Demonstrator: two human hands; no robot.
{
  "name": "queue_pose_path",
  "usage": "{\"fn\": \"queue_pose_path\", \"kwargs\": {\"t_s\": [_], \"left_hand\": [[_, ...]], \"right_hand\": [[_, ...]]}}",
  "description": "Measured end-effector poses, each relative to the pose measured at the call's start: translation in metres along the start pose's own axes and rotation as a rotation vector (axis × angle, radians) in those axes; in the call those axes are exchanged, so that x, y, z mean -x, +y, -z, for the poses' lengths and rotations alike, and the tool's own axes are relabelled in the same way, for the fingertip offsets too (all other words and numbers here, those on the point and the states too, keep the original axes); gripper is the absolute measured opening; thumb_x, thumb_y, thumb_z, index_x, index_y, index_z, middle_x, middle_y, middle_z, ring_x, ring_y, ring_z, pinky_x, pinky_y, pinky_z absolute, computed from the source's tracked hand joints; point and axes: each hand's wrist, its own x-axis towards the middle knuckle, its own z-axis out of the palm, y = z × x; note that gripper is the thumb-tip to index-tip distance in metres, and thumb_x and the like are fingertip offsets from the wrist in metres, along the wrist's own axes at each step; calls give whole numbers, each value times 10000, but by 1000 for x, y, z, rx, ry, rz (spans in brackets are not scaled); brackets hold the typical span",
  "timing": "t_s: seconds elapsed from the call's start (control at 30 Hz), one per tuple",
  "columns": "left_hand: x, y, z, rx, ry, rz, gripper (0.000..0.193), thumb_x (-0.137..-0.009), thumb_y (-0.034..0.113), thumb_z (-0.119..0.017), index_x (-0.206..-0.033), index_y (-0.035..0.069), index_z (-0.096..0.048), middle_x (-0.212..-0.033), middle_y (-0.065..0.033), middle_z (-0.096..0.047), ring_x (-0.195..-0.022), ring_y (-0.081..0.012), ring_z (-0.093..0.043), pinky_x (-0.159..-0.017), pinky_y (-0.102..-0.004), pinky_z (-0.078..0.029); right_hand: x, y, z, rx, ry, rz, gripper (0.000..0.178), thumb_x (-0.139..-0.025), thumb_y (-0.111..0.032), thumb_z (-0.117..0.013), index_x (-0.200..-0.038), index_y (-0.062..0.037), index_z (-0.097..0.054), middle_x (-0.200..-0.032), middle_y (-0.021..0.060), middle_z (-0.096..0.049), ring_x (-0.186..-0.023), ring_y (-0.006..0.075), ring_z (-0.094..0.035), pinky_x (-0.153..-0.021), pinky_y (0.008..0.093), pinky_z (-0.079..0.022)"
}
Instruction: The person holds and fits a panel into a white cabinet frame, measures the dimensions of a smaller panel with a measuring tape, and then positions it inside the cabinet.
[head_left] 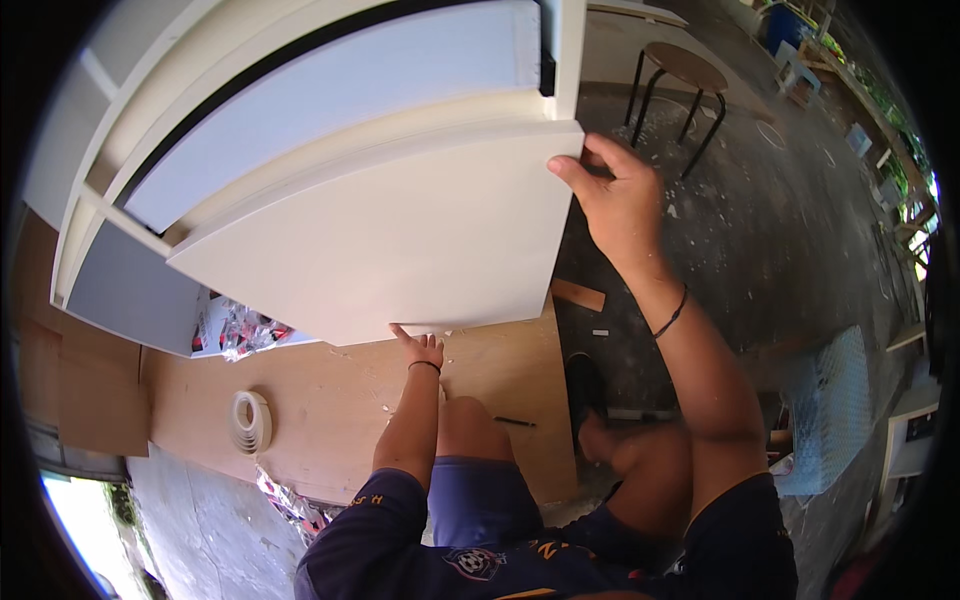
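Dark-shirted shoulders and a navy shirt (400, 560) fill the lower edge, nearest the camera, with bare forearms reaching up from them. Ahead of them a white panel (420, 230) is held up in front of a white cabinet (567, 60). Its upper right corner sits between the thumb and fingers of the right hand (625, 205): thumb on the front face, fingers closed in behind the side edge. At the lower edge, the left hand (425, 350) has one digit extended against the panel and the others loosely bent just below; whether it grips, I cannot tell.

Broad face toward the person, the panel has its long axis running left to right, climbing toward the right hand; its left end tapers away along the cabinet.

Below lies a tan wooden board (340, 400), bearing a pale roll of tape (262, 422) at left and a thin dark stick (515, 422) near the knee. Grey floor (740, 250) spreads to the right, with a round-topped stool (685, 65) and a bubble-wrapped item (830, 415).
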Motion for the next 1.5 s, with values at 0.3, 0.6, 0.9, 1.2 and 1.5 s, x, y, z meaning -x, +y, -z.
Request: {"fn": "queue_pose_path", "kwargs": {"t_s": [0.3,0.6,0.9,1.2,1.5], "left_hand": [[80,234,-72,-382,210,-1554,712,-846,364,-622,-1275,-115,-316,-1329,-257,-310,-1248,-365,-303,-1057,-405,-232],[145,335,-111,-313,133,-1560,512,-795,333,-666,-1085,-52,-494,-942,-141,-593,-844,-190,-558,-777,-297,-441],[126,347,-121,-374,214,-1676,500,-808,348,-634,-1041,-74,-502,-909,-156,-544,-817,-236,-506,-772,-331,-414],[101,369,-109,-344,146,-1702,446,-913,344,-503,-1042,-80,-450,-902,-154,-541,-800,-190,-497,-732,-308,-428],[121,346,-118,-392,194,-1694,567,-906,420,-450,-1070,-123,-441,-970,-208,-492,-854,-266,-486,-783,-365,-406]], "right_hand": [[1,-9,5,216,12,-20,315,-810,-190,-676,-1038,17,-614,-885,137,-668,-797,193,-633,-707,311,-476],[8,-5,-3,63,-38,-113,337,-850,-135,-643,-1116,57,-565,-970,94,-638,-861,140,-598,-748,259,-476],[6,-18,-1,82,-10,-90,324,-824,-177,-676,-1049,46,-610,-889,92,-661,-781,133,-594,-704,270,-473],[1,-14,-20,91,96,3,295,-724,-130,-740,-955,26,-644,-816,101,-656,-716,137,-613,-648,263,-476],[9,-18,-2,110,82,18,302,-719,-157,-739,-949,15,-648,-838,134,-657,-709,205,-628,-621,294,-485]]}}
